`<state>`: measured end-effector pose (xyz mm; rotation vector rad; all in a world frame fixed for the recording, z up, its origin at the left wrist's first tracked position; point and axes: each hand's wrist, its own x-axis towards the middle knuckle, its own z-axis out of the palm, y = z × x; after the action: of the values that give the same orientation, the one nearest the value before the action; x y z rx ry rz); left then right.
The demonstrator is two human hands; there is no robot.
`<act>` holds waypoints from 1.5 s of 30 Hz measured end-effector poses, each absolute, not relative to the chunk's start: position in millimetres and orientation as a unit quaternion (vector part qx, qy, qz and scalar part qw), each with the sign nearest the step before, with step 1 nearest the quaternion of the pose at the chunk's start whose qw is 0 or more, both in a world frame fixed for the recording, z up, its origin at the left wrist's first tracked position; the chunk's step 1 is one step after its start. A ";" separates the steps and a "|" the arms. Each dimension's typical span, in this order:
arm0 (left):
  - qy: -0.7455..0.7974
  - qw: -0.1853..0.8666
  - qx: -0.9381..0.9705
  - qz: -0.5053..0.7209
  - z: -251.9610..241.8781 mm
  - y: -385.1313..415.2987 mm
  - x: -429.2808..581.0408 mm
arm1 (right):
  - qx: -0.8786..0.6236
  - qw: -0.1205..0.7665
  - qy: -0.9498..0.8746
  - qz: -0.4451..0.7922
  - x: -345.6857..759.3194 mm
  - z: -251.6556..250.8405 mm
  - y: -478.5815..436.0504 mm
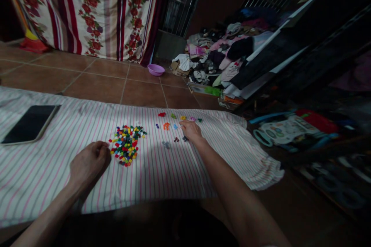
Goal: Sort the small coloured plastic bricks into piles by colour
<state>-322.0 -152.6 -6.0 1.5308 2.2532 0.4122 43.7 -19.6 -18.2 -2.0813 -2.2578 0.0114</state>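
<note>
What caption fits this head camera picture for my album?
Left hand beside the colourful pile, right hand among scattered pieces, on striped cloth.

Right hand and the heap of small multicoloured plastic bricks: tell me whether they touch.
Apart. The head view shows striped cloth between the right hand and the heap of small multicoloured plastic bricks.

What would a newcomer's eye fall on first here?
The heap of small multicoloured plastic pieces on the pink-striped white cloth, with the curled left hand beside it. To its right, the right hand rests among small single-colour clusters. A dark flat rectangular device lies at the cloth's left end.
</note>
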 end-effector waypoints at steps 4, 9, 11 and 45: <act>0.804 0.183 0.546 0.147 -5.8 -152.5 -321.0 | -0.676 0.015 -0.737 -0.005 42.9 -19.8 -15.5; 0.805 0.166 0.549 0.149 -6.3 -153.0 -320.5 | -0.673 0.023 -0.740 -0.005 48.0 -25.3 -14.1; 0.806 0.167 0.548 0.151 -6.1 -152.8 -320.1 | -0.675 0.031 -0.737 -0.003 51.2 -28.0 -14.7; 0.806 0.201 0.542 0.126 0.1 -152.8 -320.7 | -0.591 0.106 -0.799 0.006 24.8 -12.7 -24.2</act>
<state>-320.7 -152.8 0.1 1.5158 2.2520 0.3525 24.8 -24.2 -12.7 -1.7415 -2.3549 0.0178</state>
